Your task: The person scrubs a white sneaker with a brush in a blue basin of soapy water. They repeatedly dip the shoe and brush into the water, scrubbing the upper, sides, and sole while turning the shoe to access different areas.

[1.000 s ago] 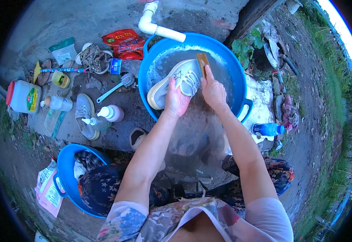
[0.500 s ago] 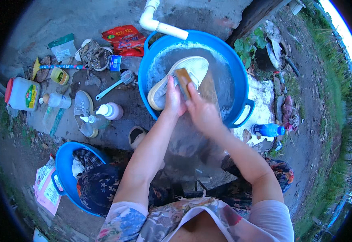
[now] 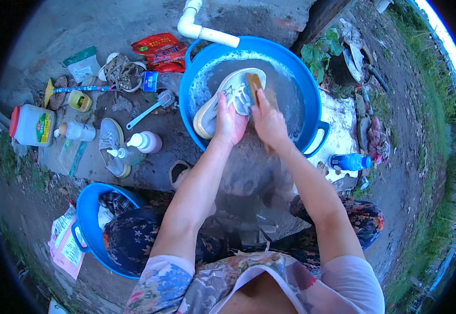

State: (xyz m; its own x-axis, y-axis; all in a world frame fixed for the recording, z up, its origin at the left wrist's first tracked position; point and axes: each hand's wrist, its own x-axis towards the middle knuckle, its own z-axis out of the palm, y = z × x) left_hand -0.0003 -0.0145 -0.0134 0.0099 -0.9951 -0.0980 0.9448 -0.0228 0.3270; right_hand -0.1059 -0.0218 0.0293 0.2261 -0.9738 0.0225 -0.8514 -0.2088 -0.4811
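Observation:
A light grey and cream sneaker [image 3: 207, 116] is tilted over the blue tub [image 3: 185, 97], its toe pointing up and to the right. My left hand [image 3: 231, 121] grips it along the near side, around the middle. In my right hand [image 3: 270, 124] is a wooden scrubbing brush [image 3: 254, 82], held against the right side of the shoe's upper; its bristles are hidden. Sudsy grey water [image 3: 291, 78] fills the tub. Part of a brown wooden board shows behind my right hand.
A white pipe [image 3: 215, 36] hangs over the tub's far rim. To the left lie a second sneaker [image 3: 111, 141], a pump bottle [image 3: 147, 142], a long-handled brush [image 3: 149, 112] and a red packet [image 3: 161, 52]. A smaller blue tub [image 3: 89, 209] holds cloth; a blue bottle [image 3: 349, 161] lies right.
My right hand has moved the brush right and up, away from my left hand, baring the sneaker's star-marked side. My left hand keeps hold of the shoe, now turned slightly.

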